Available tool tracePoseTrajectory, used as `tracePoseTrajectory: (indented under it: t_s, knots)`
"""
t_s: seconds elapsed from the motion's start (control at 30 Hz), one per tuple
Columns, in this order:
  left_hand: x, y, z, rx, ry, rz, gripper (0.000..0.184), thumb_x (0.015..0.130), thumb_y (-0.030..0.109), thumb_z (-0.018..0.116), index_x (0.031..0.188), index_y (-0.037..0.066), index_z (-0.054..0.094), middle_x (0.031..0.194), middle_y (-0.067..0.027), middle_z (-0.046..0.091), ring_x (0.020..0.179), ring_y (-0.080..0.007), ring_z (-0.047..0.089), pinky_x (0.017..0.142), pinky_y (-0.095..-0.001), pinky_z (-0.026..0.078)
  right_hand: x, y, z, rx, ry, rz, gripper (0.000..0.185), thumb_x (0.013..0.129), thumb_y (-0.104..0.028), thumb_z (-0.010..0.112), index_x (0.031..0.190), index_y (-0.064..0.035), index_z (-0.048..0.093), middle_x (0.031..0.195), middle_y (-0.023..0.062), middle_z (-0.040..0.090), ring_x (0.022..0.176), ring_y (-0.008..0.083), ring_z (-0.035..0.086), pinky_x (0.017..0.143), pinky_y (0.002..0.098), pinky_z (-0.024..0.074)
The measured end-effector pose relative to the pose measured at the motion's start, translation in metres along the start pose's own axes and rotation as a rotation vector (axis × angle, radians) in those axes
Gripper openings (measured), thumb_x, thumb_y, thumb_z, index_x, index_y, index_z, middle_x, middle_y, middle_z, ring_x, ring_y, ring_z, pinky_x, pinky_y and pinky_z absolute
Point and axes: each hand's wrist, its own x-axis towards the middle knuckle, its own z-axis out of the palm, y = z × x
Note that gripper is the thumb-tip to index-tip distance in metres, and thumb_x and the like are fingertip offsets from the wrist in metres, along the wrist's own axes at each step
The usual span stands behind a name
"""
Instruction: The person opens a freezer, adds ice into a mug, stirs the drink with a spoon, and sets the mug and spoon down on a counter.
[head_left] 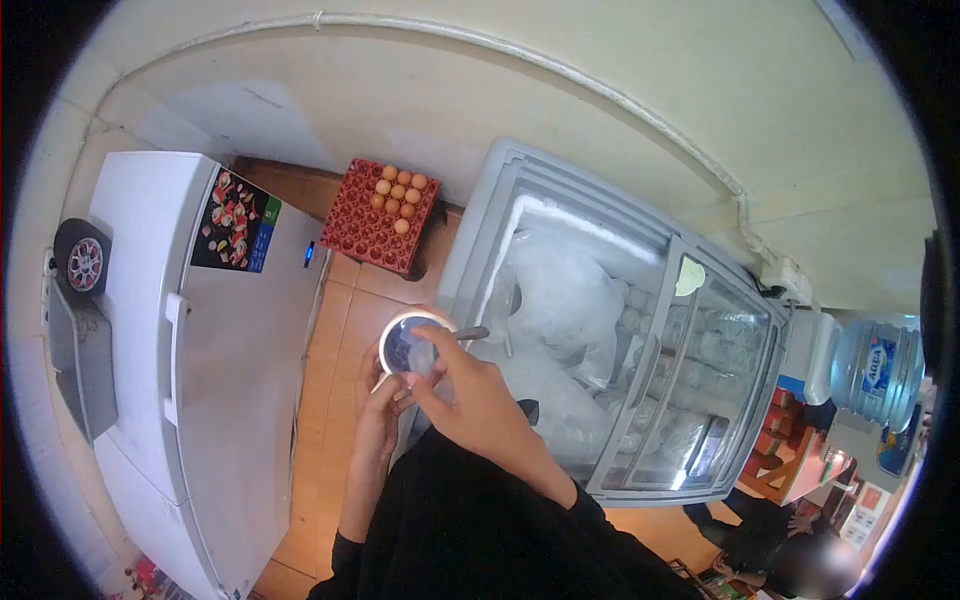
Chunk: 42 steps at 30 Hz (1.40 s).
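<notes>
- The left hand [376, 412] supports a white cup [399, 345] from the near side, its grip curled round the wall.
- The cup is held just beside the freezer's left edge, above the tiled floor [335, 345]; its mouth faces up toward the wearer, so its axis runs nearly along the line of sight.
- The right hand [465, 385] reaches in from the near right, its grip pinching a clear piece [424, 357] between thumb and fingers over the cup's mouth; the piece's long axis appears to run near to far, though the fingers hide part of it.
- A grey handle [472, 333] sticks out past the right index finger, its long axis lying left to right and its visible end pointing right.
- Right of the hands, the freezer [478, 230] stands with its left part uncovered, showing frosted bags [555, 295].
- Beyond the hands, slightly left, a red tray [350, 225] carries brown eggs [402, 193].
- A white refrigerator [245, 370] stands to the left.
</notes>
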Motion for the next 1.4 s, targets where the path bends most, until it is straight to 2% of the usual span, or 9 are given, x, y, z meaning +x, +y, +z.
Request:
tracePoseTrajectory:
  t_s: [0.13, 0.2, 0.37, 0.53, 0.73, 0.83, 0.97, 1.2, 1.4]
  knots:
    - [0.002, -0.003, -0.003, 0.022, 0.001, -0.014, 0.054, 0.080, 0.015, 0.059, 0.130, 0.008, 0.039, 0.116, -0.0072, 0.049, 0.100, -0.0164, 0.055, 0.074, -0.0288, 0.053, 0.000, 0.008, 0.008, -0.084, 0.186, -0.178, 0.042, 0.084, -0.020, 0.059, 0.118, -0.0015, 0.042, 0.097, 0.0264, 0.057, 0.084, 0.0421, 0.060, 0.069, 0.0468, 0.0484]
    - [0.002, -0.009, -0.011, -0.001, 0.015, -0.038, 0.054, 0.082, 0.017, 0.058, 0.131, 0.008, 0.038, 0.117, -0.0076, 0.049, 0.101, -0.0167, 0.054, 0.074, -0.0290, 0.053, 0.000, 0.005, 0.011, -0.157, 0.250, -0.177, 0.036, 0.080, -0.016, 0.064, 0.111, -0.0016, 0.052, 0.092, 0.0165, 0.058, 0.084, 0.0321, 0.060, 0.074, 0.0387, 0.0481]
    - [0.002, -0.013, -0.014, -0.075, -0.003, -0.054, 0.054, 0.087, 0.021, 0.053, 0.135, 0.007, 0.033, 0.120, -0.0101, 0.049, 0.105, -0.0184, 0.053, 0.073, -0.0301, 0.053, 0.004, 0.008, 0.014, -0.483, 0.374, -0.449, 0.030, 0.077, -0.020, 0.066, 0.101, -0.0044, 0.058, 0.102, 0.0116, 0.054, 0.091, 0.0286, 0.054, 0.073, 0.0351, 0.0436]
    - [0.003, -0.008, -0.010, 0.005, -0.026, -0.018, 0.053, 0.081, 0.016, 0.053, 0.131, 0.004, 0.038, 0.118, -0.0126, 0.052, 0.100, -0.0194, 0.058, 0.076, -0.0318, 0.055, -0.012, 0.035, 0.005, -0.371, 0.639, -0.512, 0.014, 0.079, -0.009, 0.061, 0.091, -0.0036, 0.060, 0.090, 0.0107, 0.056, 0.075, 0.0271, 0.055, 0.060, 0.0343, 0.0422]
    - [-0.001, 0.001, 0.002, 0.055, 0.055, -0.021, 0.056, 0.077, 0.015, 0.055, 0.130, 0.002, 0.039, 0.115, -0.0123, 0.053, 0.098, -0.0191, 0.059, 0.075, -0.0335, 0.056, 0.004, 0.214, -0.055, -0.475, 0.607, 0.083, 0.017, 0.081, -0.006, 0.047, 0.094, 0.0047, 0.051, 0.095, 0.0249, 0.054, 0.087, 0.0409, 0.053, 0.077, 0.0469, 0.0440]
    - [-0.004, 0.002, 0.005, 0.056, 0.050, -0.005, 0.057, 0.077, 0.015, 0.055, 0.130, 0.003, 0.039, 0.117, -0.0117, 0.053, 0.099, -0.0194, 0.059, 0.075, -0.0328, 0.056, 0.026, 0.342, -0.075, -0.622, 0.563, 0.416, 0.026, 0.076, -0.015, 0.055, 0.095, 0.0025, 0.056, 0.091, 0.0243, 0.058, 0.089, 0.0411, 0.056, 0.079, 0.0473, 0.0457]
    - [-0.005, 0.004, 0.009, 0.074, 0.063, 0.025, 0.057, 0.078, 0.015, 0.055, 0.131, 0.003, 0.037, 0.118, -0.0112, 0.052, 0.100, -0.0203, 0.059, 0.076, -0.0343, 0.056, 0.047, 0.378, -0.091, -0.564, 0.506, 0.763, 0.042, 0.070, -0.023, 0.061, 0.098, 0.0065, 0.054, 0.097, 0.0247, 0.058, 0.096, 0.0413, 0.055, 0.084, 0.0451, 0.0460]
    - [-0.002, 0.001, 0.001, 0.063, 0.067, -0.014, 0.056, 0.078, 0.015, 0.056, 0.130, 0.005, 0.038, 0.119, -0.0114, 0.050, 0.104, -0.0212, 0.057, 0.077, -0.0355, 0.056, 0.049, 0.368, -0.090, -0.576, 0.629, 0.737, 0.048, 0.067, -0.031, 0.065, 0.102, 0.0015, 0.057, 0.106, 0.0232, 0.057, 0.106, 0.0377, 0.053, 0.087, 0.0432, 0.0463]
    - [-0.002, 0.002, 0.001, 0.065, 0.055, -0.007, 0.056, 0.077, 0.015, 0.056, 0.129, 0.004, 0.039, 0.119, -0.0118, 0.050, 0.104, -0.0220, 0.057, 0.077, -0.0350, 0.056, 0.054, 0.375, -0.100, -0.412, 0.666, 0.671, 0.045, 0.065, -0.033, 0.069, 0.094, 0.0001, 0.059, 0.097, 0.0222, 0.062, 0.094, 0.0354, 0.060, 0.082, 0.0407, 0.0488]
